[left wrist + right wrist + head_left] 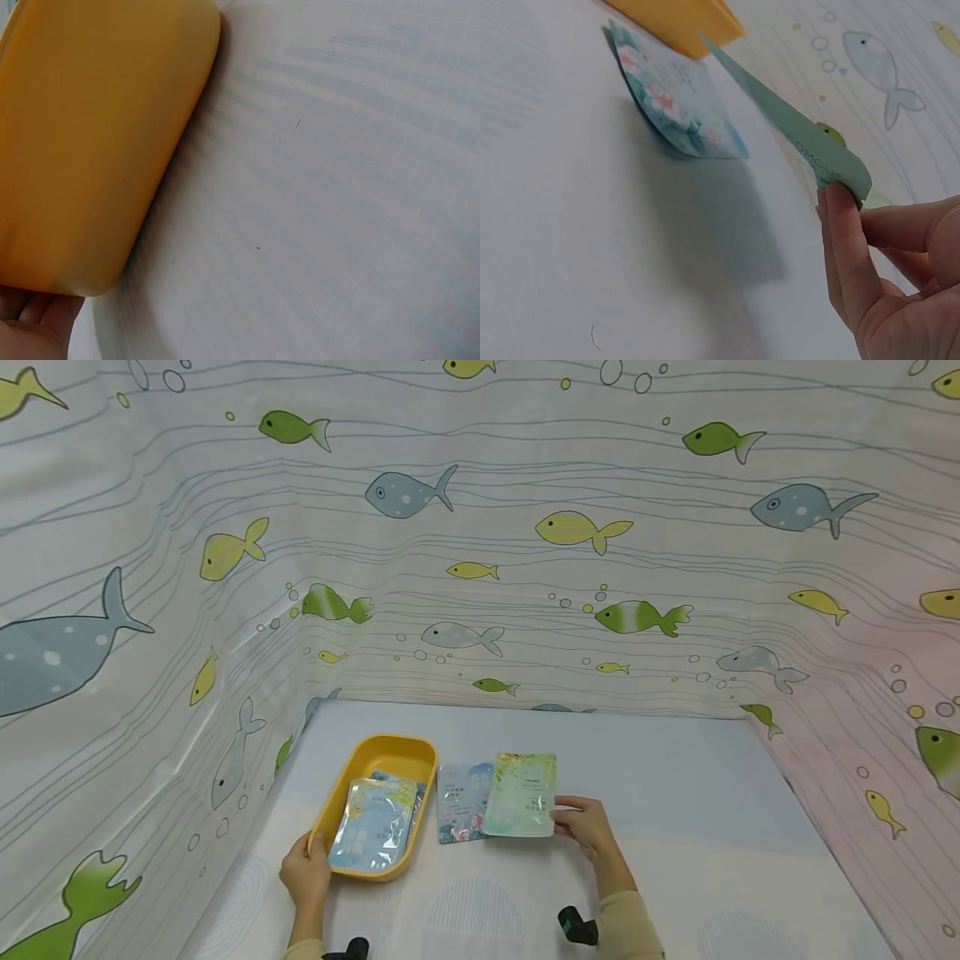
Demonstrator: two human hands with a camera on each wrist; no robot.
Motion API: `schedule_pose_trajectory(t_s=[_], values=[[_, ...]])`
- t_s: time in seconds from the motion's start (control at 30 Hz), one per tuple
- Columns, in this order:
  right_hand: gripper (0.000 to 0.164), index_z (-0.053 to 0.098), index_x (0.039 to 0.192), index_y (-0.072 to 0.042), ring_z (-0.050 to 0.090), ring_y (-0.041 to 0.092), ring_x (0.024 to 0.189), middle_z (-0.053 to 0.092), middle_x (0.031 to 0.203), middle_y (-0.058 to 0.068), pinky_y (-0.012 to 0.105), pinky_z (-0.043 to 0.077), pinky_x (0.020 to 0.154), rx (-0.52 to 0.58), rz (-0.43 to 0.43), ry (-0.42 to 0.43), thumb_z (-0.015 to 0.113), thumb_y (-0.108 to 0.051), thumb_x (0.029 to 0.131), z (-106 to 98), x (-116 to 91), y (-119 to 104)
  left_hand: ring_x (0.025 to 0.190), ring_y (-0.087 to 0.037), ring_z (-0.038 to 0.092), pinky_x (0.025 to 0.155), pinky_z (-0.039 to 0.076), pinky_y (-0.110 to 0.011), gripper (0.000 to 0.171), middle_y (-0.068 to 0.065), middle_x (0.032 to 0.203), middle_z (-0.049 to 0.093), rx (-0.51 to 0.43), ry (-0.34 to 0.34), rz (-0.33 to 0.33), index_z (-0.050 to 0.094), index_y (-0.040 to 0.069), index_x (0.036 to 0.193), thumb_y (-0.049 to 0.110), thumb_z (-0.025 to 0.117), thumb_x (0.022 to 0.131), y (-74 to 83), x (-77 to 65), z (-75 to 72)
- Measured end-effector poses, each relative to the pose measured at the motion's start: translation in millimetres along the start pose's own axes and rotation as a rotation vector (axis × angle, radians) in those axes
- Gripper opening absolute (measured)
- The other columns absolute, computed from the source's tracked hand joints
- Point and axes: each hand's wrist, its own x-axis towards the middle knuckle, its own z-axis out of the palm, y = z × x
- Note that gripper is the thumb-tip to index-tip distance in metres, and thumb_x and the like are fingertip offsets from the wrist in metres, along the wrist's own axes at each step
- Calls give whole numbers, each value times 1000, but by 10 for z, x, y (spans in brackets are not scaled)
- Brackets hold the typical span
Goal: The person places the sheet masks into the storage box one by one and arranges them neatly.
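My left hand (306,864) grips the near left corner of a yellow plastic tray (401,760), thumb at its rim. The left wrist view shows the tray's outer side (97,150) with bent fingers (34,319) beneath its lower edge. Inside the tray, a shiny blue sachet (372,827) overlaps another sachet (417,806). My right hand (588,827) pinches a green sachet (521,793) by its right edge; the right wrist view has it raised above the table, seen nearly edge-on. Partly behind it, a blue sachet with pink flowers (460,810) lies beside the tray.
The white and pale blue table (675,793) ends at a draped curtain (525,602) printed with fish, which rises at the back and both sides. Black devices (577,927) sit at both wrists.
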Motion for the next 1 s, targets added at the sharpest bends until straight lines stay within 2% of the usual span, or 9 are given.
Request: schedule_pose_trajectory(t_s=[0.53,0.8,1.0], values=[[34,58,113,17,67,17,63,69,86,22,26,56,58,-12,-34,-55,61,12,79,188,-43,-86,101,-51,57,84,46,-56,28,-38,106,58,-13,5,-19,56,-20,110,0,48,93,-16,16,20],[37,55,115,19,66,16,63,68,89,24,29,57,61,-24,-60,-119,62,10,79,299,-73,-109,99,-52,57,82,46,-57,27,-38,105,59,-7,10,-3,57,-20,109,-1,48,92,-21,12,18],[36,55,114,20,66,16,64,68,90,26,27,56,60,-23,-82,-179,61,10,79,419,-83,-127,101,-50,57,84,46,-56,27,-38,106,59,-13,9,-16,57,-20,110,0,48,93,-18,19,26]])
